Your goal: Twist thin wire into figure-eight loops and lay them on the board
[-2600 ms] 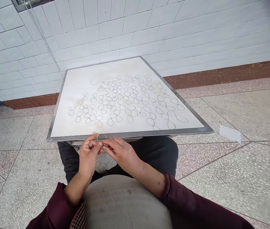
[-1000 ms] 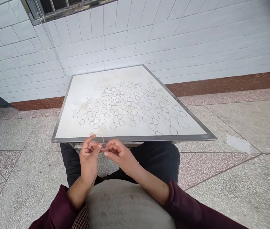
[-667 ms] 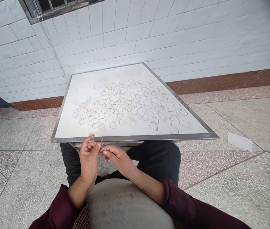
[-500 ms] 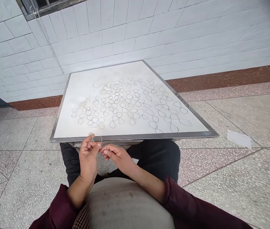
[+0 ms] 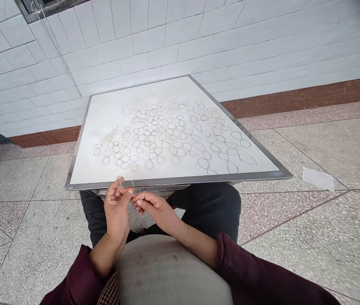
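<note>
On my feed the change is on the right. My right hand (image 5: 154,209), which stood with its fingers parted a second ago, has closed up and drawn in against my left hand (image 5: 117,209). Both hands now work together just in front of the near edge of the desk, a square white panel framed in grey metal (image 5: 173,179).

My left grip pinches a thin silver wire ring (image 5: 126,179) between thumb and forefinger, and the ring stands up over the desk's near edge. My right grip has thumb and fingertips pressed together beside that pinch. A fine wire end (image 5: 137,190) seems to run from the ring into it, though the wire is too thin for me to be sure what it holds.

My left forearm rises almost upright towards the desk, with the wrist bent slightly back. My right forearm comes in low and slanted from the outer side, both in dark maroon sleeves (image 5: 240,271).

Farther out on the desk lies a spread of thin dark wire loops (image 5: 173,140), mostly figure-eights, with a tangled cluster towards the far edge. Below the desk are black trousers (image 5: 205,207) and a pale ribbed garment (image 5: 170,271). A speckled terrazzo floor (image 5: 27,237) surrounds the desk, and a white tiled wall (image 5: 135,42) rises beyond it.
</note>
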### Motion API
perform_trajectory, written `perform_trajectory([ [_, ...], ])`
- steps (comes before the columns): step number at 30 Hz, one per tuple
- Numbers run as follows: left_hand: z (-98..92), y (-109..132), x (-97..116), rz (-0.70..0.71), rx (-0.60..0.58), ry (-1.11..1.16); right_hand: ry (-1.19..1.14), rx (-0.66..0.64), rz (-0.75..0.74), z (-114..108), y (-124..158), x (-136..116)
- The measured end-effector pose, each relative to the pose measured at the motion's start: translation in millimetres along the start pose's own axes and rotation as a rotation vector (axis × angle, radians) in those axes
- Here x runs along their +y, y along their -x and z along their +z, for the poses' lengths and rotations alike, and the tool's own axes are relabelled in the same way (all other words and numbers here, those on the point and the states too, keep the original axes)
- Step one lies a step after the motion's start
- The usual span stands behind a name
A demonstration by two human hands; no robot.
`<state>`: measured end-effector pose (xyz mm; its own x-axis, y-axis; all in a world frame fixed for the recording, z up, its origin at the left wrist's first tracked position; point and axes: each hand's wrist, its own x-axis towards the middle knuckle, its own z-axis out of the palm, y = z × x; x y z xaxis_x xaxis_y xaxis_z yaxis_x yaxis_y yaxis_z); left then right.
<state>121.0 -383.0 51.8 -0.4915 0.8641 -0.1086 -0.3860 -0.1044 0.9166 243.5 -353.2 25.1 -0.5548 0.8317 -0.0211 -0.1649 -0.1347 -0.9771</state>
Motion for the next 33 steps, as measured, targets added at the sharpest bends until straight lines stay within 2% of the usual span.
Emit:
perform_trajectory([
  [7,-2.7,-0.1,-1.2,0.018,-0.037,-0.033,0.038,-0.049,0.018,-5.6,0.9,-3.3],
  [16,-5.0,-1.4,0.2,0.064,-0.068,-0.095,0.057,0.063,-0.078,-0.8,-0.8,-0.7],
  [29,-5.4,-2.8,-0.7,0.028,-0.111,-0.045,0.334,0.122,-0.118,-0.6,2.8,-3.2],
  [33,-2.5,-2.9,-0.5,0.026,-0.058,-0.044,0.528,0.159,-0.198,0.5,2.7,-0.2],
])
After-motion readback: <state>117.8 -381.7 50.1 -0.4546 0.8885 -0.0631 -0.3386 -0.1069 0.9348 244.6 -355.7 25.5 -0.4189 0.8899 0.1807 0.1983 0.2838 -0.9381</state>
